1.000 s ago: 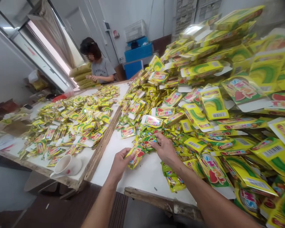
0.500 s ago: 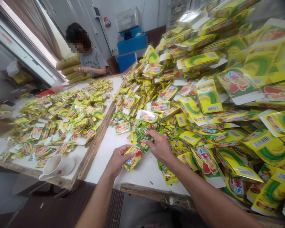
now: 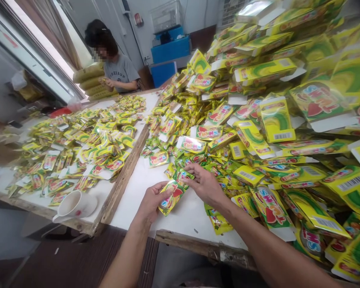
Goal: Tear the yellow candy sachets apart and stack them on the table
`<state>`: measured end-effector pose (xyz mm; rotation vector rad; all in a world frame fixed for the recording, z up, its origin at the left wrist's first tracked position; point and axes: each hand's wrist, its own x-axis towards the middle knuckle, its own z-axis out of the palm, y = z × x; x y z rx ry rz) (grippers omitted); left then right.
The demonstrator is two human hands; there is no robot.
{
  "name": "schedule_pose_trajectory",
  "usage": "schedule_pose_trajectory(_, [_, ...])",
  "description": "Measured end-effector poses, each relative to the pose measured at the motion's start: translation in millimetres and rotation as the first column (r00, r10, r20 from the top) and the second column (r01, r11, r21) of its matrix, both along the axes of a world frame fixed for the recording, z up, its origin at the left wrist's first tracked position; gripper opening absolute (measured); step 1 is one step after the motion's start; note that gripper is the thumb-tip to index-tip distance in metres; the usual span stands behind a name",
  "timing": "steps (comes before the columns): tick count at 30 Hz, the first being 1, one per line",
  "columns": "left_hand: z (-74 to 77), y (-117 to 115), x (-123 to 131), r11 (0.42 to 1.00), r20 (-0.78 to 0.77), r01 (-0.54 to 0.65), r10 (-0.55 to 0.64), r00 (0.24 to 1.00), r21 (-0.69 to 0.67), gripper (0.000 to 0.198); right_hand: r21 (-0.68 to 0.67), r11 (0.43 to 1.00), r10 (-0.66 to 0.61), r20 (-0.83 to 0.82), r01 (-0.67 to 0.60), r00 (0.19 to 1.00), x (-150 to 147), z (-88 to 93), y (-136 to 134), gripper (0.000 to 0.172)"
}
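Note:
My left hand (image 3: 151, 202) grips a small yellow-green candy box (image 3: 169, 203) with a watermelon picture, its thumb across the printed face. At the box's upper end, my right hand (image 3: 206, 185) pinches a small green candy packet (image 3: 180, 175) between thumb and forefinger. The packet meets that end; I cannot tell how much of it is inside. Loose green packets (image 3: 214, 170) lie just beyond my right hand. A big heap of similar boxes (image 3: 277, 120) rises to the right, several with white end flaps sticking out.
Wooden strips edge the white tabletop (image 3: 132, 200). Left of the divider (image 3: 124, 176) lies another spread of boxes and packets (image 3: 87, 140). A white mug (image 3: 78, 205) stands near the front edge. Across the table, a person in a grey shirt (image 3: 120, 74) handles something small near stacked sacks (image 3: 91, 82).
The camera view has shifted slightly. My hands stay at the box's upper end, with the right fingers a little more spread; the box and packet remain held.

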<state>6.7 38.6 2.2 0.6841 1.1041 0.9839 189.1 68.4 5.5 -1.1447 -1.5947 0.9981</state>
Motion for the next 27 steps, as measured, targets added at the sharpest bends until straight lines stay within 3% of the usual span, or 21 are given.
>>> schedule_pose_trajectory(3, [1.4,-1,1,1.000,0.006,0.013,-0.013,1.000,0.002,0.043,-0.001,0.999,-0.046,0.045,0.046,0.998,2,-0.3,2,0.012])
schedule_pose_trajectory(8, [6.5,-2,3,1.000,0.023,0.007,-0.007,1.000,-0.026,0.044,-0.048,0.998,-0.045,0.067,0.048,0.997,2,-0.4,1,0.017])
schedule_pose_trajectory(12, [8.6,-2,1,1.000,0.003,-0.020,0.020,1.000,-0.007,0.046,-0.046,0.993,-0.094,0.229,0.107,0.969,-1,7.2,-5,0.012])
schedule_pose_trajectory(18, [8.7,-5,-2,1.000,0.004,0.019,-0.019,1.000,-0.002,0.041,-0.091,0.975,0.220,0.238,-0.203,0.946,-12,16.2,-20,0.030])
schedule_pose_trajectory(20, [8.1,-8,0,1.000,0.009,0.020,-0.020,1.000,0.000,0.038,-0.131,0.953,0.296,0.199,-0.273,0.934,-16,15.0,-22,0.030])
schedule_pose_trajectory(23, [6.0,-13,4,0.999,0.012,0.048,-0.048,0.999,-0.004,0.038,-0.255,0.900,0.352,-0.057,-0.355,0.934,-19,9.5,-21,0.023])
schedule_pose_trajectory(25, [6.5,-12,1,0.992,-0.016,0.124,-0.124,0.992,-0.008,0.040,-0.337,0.867,0.311,-0.210,-0.367,0.927,-18,5.0,-19,0.025])
schedule_pose_trajectory(27, [13.5,-2,-12,0.976,-0.128,0.216,-0.215,0.968,-0.004,0.039,-0.356,0.888,0.234,-0.195,-0.291,0.953,-15,1.7,-16,0.031])
